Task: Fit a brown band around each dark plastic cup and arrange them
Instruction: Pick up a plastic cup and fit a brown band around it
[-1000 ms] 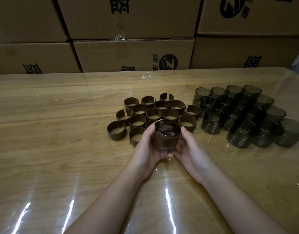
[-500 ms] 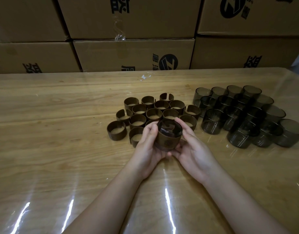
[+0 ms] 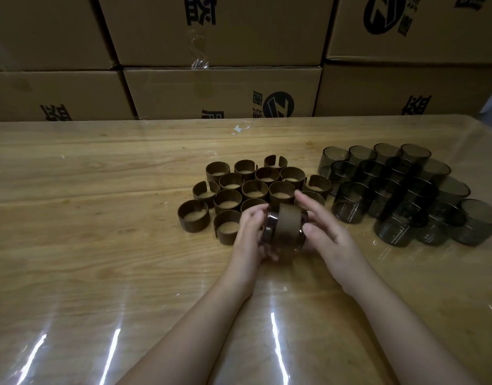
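A dark plastic cup with a brown band [image 3: 286,227] round it lies on its side between my hands, just above the table. My left hand [image 3: 251,237] grips its left end, fingers curled round the rim. My right hand [image 3: 322,230] touches its right end with fingers spread and fairly straight. Behind my hands lie several loose brown bands [image 3: 253,187] in a cluster. To the right stand several bare dark cups [image 3: 400,190], packed close together.
The wooden table [image 3: 100,218] has a glossy clear cover. Stacked cardboard boxes [image 3: 222,90] form a wall along its far edge. A small scrap of white tape [image 3: 239,128] lies near the far edge.
The banded cup has been turned from upright onto its side between my hands. My right fingers have opened out from round it.
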{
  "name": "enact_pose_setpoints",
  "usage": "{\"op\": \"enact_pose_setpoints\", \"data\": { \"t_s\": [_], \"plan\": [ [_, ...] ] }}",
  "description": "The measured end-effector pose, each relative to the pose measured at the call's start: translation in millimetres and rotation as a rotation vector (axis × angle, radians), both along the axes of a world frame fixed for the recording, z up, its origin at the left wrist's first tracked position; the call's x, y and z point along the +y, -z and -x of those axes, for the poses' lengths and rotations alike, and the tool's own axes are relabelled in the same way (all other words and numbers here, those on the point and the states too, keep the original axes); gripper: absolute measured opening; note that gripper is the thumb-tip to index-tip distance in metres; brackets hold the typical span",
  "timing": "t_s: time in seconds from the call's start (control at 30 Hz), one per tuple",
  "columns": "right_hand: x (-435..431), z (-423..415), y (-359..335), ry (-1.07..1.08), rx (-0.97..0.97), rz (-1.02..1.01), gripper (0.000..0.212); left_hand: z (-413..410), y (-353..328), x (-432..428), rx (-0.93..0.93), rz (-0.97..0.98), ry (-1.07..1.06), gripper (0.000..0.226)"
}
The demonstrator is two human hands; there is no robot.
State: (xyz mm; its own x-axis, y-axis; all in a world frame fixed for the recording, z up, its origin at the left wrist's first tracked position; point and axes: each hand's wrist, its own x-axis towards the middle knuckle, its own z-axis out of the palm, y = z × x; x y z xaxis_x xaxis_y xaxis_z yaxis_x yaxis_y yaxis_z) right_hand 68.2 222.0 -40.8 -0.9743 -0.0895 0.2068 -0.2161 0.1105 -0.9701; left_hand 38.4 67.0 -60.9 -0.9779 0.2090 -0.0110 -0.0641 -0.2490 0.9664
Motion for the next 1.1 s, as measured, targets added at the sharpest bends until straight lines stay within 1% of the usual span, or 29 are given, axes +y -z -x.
{"op": "enact_pose_setpoints", "data": {
  "t_s": [0.03, 0.07, 0.1, 0.13, 0.23, 0.37, 0.53, 0.6, 0.67, 0.77, 0.9, 1.03, 1.1],
  "plan": [
    [-3, 1, 2, -0.025, -0.063, 0.138, 0.044, 0, 1, -2, 0.034, -0.022, -0.001, 0.050],
    [-6, 2, 3, -0.056, -0.119, 0.270, 0.044, -1, 1, -4, 0.062, -0.054, -0.002, 0.059],
    [-8, 3, 4, -0.085, -0.165, 0.378, 0.044, -1, 2, -5, 0.078, -0.080, 0.007, 0.066],
    [-11, 4, 4, -0.109, -0.200, 0.463, 0.046, 0, 2, -6, 0.088, -0.092, 0.014, 0.068],
    [-13, 7, 5, -0.140, -0.242, 0.582, 0.055, 2, 2, -7, 0.090, -0.096, 0.062, 0.065],
    [-14, 8, 5, -0.145, -0.264, 0.564, 0.054, 4, 2, -11, 0.010, -0.200, 0.178, 0.059],
    [-17, 5, 6, -0.117, -0.183, 0.427, 0.059, 5, 4, -8, 0.005, -0.255, 0.242, 0.059],
    [-19, 4, 6, -0.104, -0.124, 0.383, 0.054, 6, 3, -7, 0.006, -0.283, 0.246, 0.058],
    [-22, 3, 6, -0.081, -0.061, 0.326, 0.045, 7, 4, -7, 0.008, -0.317, 0.253, 0.051],
    [-24, 4, 8, -0.055, -0.019, 0.301, 0.038, 8, 5, -7, 0.030, -0.324, 0.266, 0.046],
    [-26, 10, 11, -0.026, 0.001, 0.279, 0.036, 10, 5, -6, 0.017, -0.320, 0.256, 0.053],
    [-26, 12, 16, 0.000, 0.010, 0.250, 0.031, 10, 4, -7, 0.021, -0.314, 0.265, 0.051],
    [-26, 13, 16, 0.005, 0.007, 0.239, 0.033, 10, 4, -7, 0.028, -0.310, 0.266, 0.050]
  ]
}}
